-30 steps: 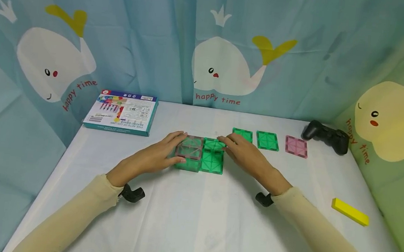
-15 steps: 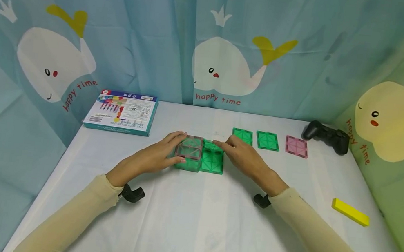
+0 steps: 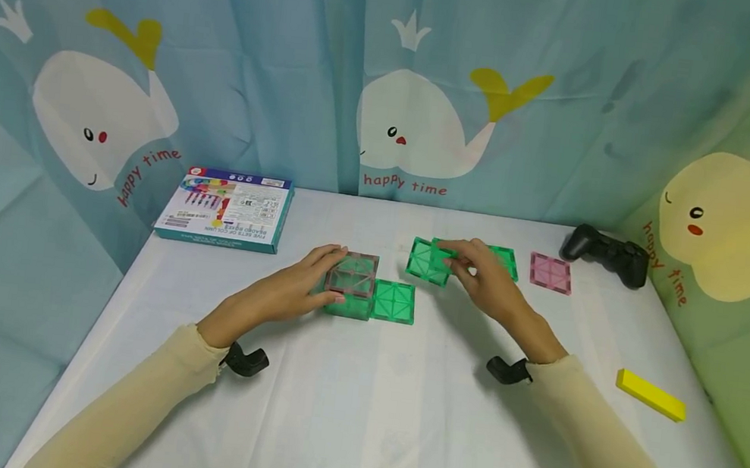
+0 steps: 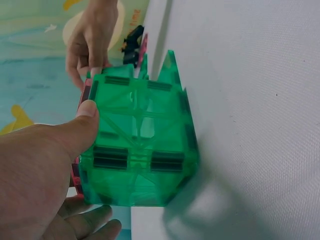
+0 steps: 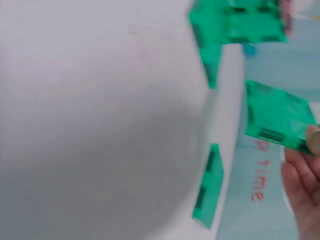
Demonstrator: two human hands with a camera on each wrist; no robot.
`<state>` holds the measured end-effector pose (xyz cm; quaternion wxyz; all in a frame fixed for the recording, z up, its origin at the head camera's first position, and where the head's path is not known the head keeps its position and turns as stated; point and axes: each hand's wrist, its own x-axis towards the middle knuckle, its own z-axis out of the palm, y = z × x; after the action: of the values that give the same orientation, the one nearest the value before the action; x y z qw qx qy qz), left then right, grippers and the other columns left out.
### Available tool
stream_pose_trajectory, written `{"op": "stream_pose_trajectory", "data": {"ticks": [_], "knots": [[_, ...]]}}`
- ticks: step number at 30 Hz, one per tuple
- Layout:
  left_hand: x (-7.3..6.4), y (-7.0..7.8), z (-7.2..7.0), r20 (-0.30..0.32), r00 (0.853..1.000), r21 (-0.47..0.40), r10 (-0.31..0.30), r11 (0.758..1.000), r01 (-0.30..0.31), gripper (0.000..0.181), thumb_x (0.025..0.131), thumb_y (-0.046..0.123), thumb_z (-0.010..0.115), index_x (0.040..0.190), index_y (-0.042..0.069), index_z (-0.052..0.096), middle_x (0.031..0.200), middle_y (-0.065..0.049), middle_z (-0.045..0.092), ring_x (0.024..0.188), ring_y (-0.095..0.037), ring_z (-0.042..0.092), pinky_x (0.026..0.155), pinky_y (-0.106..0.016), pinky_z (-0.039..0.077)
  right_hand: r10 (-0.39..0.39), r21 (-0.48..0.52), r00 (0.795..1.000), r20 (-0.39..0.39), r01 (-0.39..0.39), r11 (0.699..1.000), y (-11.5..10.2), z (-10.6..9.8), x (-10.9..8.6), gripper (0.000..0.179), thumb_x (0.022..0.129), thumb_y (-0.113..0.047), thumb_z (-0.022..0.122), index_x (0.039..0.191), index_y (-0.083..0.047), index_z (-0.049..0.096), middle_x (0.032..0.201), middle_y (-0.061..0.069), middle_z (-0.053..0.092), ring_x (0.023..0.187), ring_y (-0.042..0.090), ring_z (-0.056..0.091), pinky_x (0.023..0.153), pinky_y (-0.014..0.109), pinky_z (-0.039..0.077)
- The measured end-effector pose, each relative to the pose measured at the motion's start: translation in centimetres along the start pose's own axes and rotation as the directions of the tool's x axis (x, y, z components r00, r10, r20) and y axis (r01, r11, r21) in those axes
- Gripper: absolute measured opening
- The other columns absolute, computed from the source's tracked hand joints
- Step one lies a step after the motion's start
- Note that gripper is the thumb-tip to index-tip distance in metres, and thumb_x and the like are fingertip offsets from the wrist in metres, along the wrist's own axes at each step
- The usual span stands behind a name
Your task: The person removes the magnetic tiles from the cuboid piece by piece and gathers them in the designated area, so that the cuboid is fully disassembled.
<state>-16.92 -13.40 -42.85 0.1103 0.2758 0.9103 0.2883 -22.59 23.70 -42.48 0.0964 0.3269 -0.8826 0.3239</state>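
Observation:
My left hand [image 3: 282, 293] holds a small box of translucent magnetic tiles [image 4: 140, 125], thumb on its near green wall and fingers around the far side. A pink tile [image 3: 351, 283] tops the box. Flat on the table against its right side lies a green magnetic tile [image 3: 394, 302]. My right hand [image 3: 490, 280] pinches another green magnetic tile [image 5: 277, 112] by its edge, raised and tilted above the table. In the head view, the held tile and hand partly cover two green tiles lying behind, one showing its right part, a green tile [image 3: 507, 260].
A pink tile [image 3: 551, 273] lies at the back right beside a black game controller [image 3: 605, 254]. A yellow block [image 3: 650, 394] is near the right edge. At the back left lies a flat toy box [image 3: 225, 211]. A whale-print curtain [image 3: 321, 91] borders the table.
My right hand has taken the green tile from beside the box's right side and carried it up and to the right. My left hand has stayed in place on the box.

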Motion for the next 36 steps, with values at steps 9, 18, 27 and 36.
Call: {"op": "stream_pose_trajectory", "data": {"ticks": [9,18,27,36], "knots": [[0.0,0.0,0.1,-0.001,1.000,0.006,-0.001,1.000,0.001,0.083,0.108,0.045,0.060,0.170,0.010,0.017,0.174,-0.017,0.016,0.158,-0.037,0.030,0.122,-0.056,0.037,0.258,0.110,0.930,0.260,-0.294,0.949,2.4,-3.1,-1.9,0.035,0.108,-0.013,0.063,0.142,-0.006,0.064,0.122,0.017,0.067,0.090,0.031,0.070,0.079,0.034,0.053],[0.0,0.1,0.1,-0.004,1.000,0.010,-0.007,1.000,0.007,0.082,0.108,0.044,0.060,0.170,0.009,0.018,0.174,-0.016,0.017,0.158,-0.036,0.030,0.122,-0.055,0.037,0.292,0.179,0.875,0.387,-0.382,0.907,3.8,-3.2,-3.3,0.031,0.108,-0.013,0.062,0.138,-0.005,0.067,0.127,0.018,0.061,0.097,0.027,0.069,0.086,0.039,0.054],[0.0,0.1,0.1,-0.009,1.000,0.003,-0.005,1.000,0.005,0.082,0.108,0.044,0.060,0.169,0.008,0.019,0.174,-0.015,0.017,0.158,-0.035,0.031,0.122,-0.055,0.038,0.289,0.041,0.889,0.355,-0.324,0.945,3.3,-1.9,-3.2,0.030,0.105,-0.006,0.065,0.135,-0.001,0.068,0.124,0.024,0.066,0.109,0.041,0.066,0.092,0.056,0.055],[0.0,0.1,0.1,0.002,1.000,0.004,-0.011,1.000,0.011,0.082,0.108,0.044,0.059,0.170,0.009,0.018,0.174,-0.015,0.017,0.159,-0.034,0.029,0.123,-0.054,0.036,0.243,-0.052,0.916,0.319,-0.239,0.970,2.9,-0.7,-3.5,0.027,0.102,-0.001,0.067,0.129,-0.001,0.072,0.111,0.019,0.063,0.100,0.029,0.059,0.084,0.044,0.051]]}}
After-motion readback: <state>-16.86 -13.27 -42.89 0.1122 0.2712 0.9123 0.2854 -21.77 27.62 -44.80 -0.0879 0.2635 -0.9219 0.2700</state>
